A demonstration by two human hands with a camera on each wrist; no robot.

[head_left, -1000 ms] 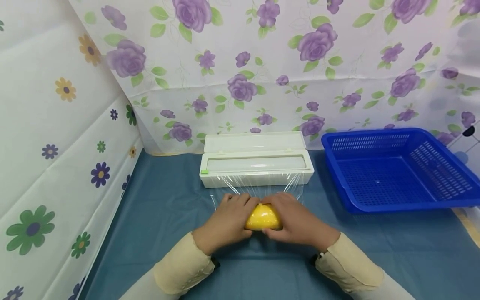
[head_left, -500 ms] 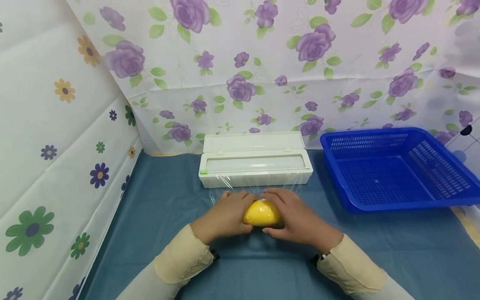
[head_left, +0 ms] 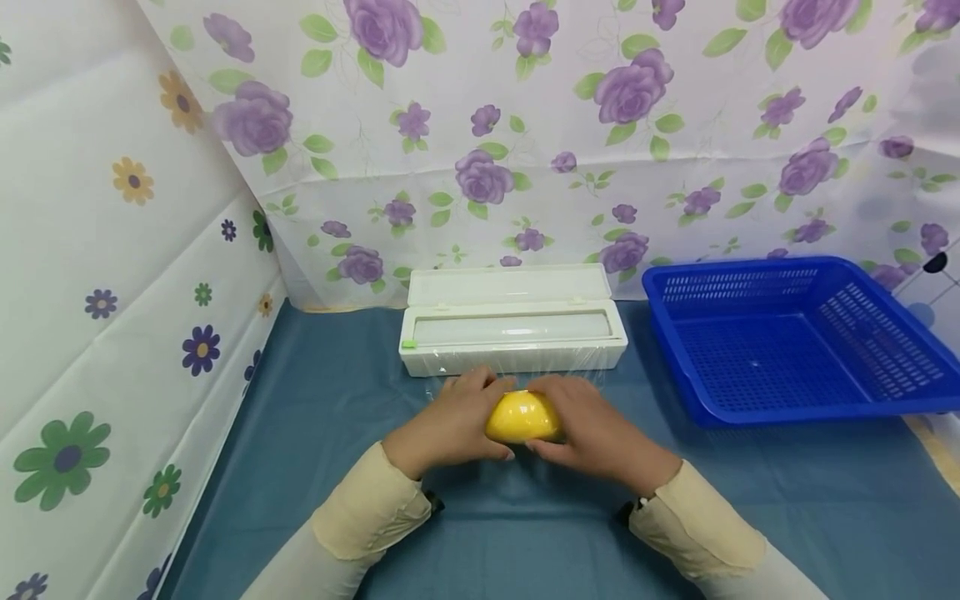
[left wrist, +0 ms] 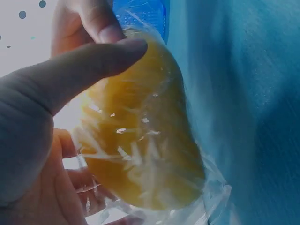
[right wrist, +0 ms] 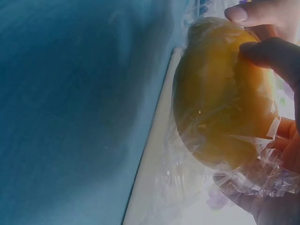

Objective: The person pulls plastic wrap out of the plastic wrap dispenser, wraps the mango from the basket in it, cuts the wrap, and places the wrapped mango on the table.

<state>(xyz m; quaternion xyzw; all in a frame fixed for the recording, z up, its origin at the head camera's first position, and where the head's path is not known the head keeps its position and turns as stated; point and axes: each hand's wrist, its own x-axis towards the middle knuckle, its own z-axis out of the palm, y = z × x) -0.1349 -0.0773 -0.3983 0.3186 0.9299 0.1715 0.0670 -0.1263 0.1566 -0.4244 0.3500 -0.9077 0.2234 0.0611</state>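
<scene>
A smooth yellow mango point(head_left: 522, 417), covered in clear cling film, is held between both hands in front of the dispenser. My left hand point(head_left: 455, 419) grips its left side, the thumb lying across the fruit in the left wrist view. On the opposite side my right hand point(head_left: 592, 429) grips it, with thumb and fingers curled round. Crinkled cling film point(left wrist: 215, 187) bunches at the end of the mango point(left wrist: 145, 126). From the white cling film dispenser point(head_left: 513, 358), lid up and roll showing, film runs down toward the fruit. The far fingers are partly hidden behind the mango.
A blue perforated plastic basket point(head_left: 780, 358) stands at the right on the blue-green tablecloth point(head_left: 330, 417). Flower-printed sheets point(head_left: 450, 100) rise behind and along the left side of the table.
Both hands have rolled the mango and moved it slightly toward the dispenser. The stretch of film between them looks shorter. Dispenser and basket have stayed in place.
</scene>
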